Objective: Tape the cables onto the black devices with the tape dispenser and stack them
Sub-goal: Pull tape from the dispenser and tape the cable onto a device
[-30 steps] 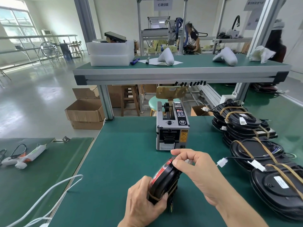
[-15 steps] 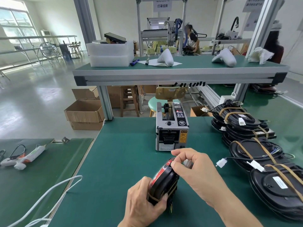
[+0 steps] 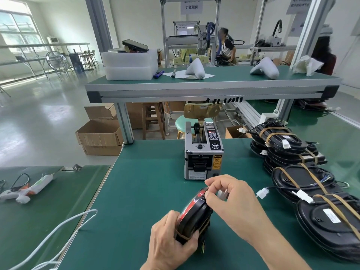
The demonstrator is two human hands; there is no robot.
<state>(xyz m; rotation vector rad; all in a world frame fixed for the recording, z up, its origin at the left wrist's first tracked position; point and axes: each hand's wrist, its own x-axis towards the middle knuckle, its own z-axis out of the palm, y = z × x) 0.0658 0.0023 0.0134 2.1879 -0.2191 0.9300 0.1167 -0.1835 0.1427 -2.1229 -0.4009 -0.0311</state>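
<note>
A black device (image 3: 193,215) with a red face stands on edge on the green table (image 3: 140,191), a tan tape strip round its lower end. My left hand (image 3: 171,244) grips its near end. My right hand (image 3: 231,201) pinches at its top edge, fingers curled; what they pinch is partly hidden. The grey tape dispenser (image 3: 203,154) stands just beyond. Taped black devices (image 3: 303,180) with white cable connectors lie stacked along the right.
A raised shelf (image 3: 212,88) spans the back of the table, with foam blocks (image 3: 130,65) on it. A glue gun (image 3: 27,190) and a white cable (image 3: 64,228) lie on the left table. Cardboard boxes (image 3: 99,135) and stools stand on the floor behind.
Both hands keep their hold on the upright device. My right fingers have shifted slightly along its top edge.
</note>
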